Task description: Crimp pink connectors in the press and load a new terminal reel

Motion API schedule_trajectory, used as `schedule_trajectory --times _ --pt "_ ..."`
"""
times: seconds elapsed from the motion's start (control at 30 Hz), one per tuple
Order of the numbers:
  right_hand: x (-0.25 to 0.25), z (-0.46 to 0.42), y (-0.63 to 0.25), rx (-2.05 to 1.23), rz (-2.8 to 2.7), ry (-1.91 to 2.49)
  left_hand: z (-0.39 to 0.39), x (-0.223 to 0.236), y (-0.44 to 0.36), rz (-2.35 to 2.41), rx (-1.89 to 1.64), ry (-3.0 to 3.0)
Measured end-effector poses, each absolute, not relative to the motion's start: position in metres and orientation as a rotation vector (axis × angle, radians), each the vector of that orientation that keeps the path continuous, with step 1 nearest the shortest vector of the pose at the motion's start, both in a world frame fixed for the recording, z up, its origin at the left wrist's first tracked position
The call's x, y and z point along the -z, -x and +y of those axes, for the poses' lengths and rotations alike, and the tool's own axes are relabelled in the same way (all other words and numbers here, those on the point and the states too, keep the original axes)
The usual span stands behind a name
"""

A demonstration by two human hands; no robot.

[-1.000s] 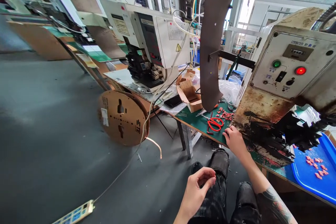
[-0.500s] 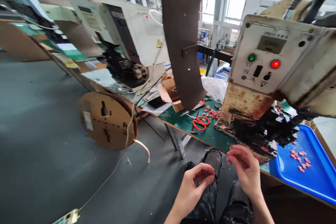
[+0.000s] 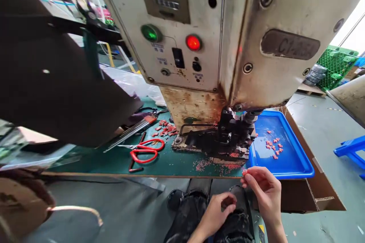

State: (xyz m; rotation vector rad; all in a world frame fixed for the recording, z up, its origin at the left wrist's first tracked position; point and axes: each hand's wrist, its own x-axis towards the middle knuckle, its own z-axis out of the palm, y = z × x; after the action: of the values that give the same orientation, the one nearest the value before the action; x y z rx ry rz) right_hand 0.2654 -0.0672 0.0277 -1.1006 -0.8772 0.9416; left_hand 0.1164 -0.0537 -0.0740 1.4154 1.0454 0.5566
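Head view, looking down over the knees at a bench edge. Right hand [image 3: 264, 193] raised just below the front of the table [image 3: 99, 161], thumb and forefinger pinched together on a small red piece [image 3: 244, 172] held at the fingertips, just beside the near corner of the tray [image 3: 296, 167]. Left hand [image 3: 218, 212] lower, over the lap, fingers curled loosely inward toward the palm; whether anything sits inside, cannot tell.

Above, a worn press [image 3: 199, 45] with a green lamp [image 3: 150, 32] and a lit red lamp [image 3: 193, 42] on its panel, and a counter window higher up. Dark tooling [image 3: 225, 138] under the head, close to the pinched piece but apart from it; reddish crumbs on the mat in front of the tooling.

Inside the blue tray, a small scatter of red pieces [image 3: 273, 148], likely ones already through the press. Left of the machine, a second loose heap [image 3: 164, 129] on the mat, probably stock waiting, with red scissors [image 3: 145, 152] and a bundle of thin rods [image 3: 131, 132] nearby.

Judged from the two piles: a modest batch done, one piece in the fingers and not yet at the tooling, a fair number left.
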Motion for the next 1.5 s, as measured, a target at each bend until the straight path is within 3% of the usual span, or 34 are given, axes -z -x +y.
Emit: schedule_trajectory --times 0.17,0.33,0.9,1.13,1.5 --pt "-0.026 -0.05 -0.267 -0.858 -0.931 1.124 -0.032 0.125 -0.088 1.189 -0.541 -1.386" --pt "-0.031 -0.028 -0.265 -0.567 -1.083 1.207 -0.026 0.143 -0.072 1.239 -0.535 -1.399" --pt "-0.041 -0.005 -0.259 -0.291 -1.306 1.359 -0.03 0.147 -0.07 1.252 -0.448 -1.426" --pt "-0.042 -0.004 -0.251 -0.037 -1.354 1.323 -0.028 0.152 -0.071 1.229 -0.463 -1.442" --pt "-0.026 -0.001 -0.247 0.029 -1.33 1.335 -0.029 0.155 -0.072 1.232 -0.474 -1.448"
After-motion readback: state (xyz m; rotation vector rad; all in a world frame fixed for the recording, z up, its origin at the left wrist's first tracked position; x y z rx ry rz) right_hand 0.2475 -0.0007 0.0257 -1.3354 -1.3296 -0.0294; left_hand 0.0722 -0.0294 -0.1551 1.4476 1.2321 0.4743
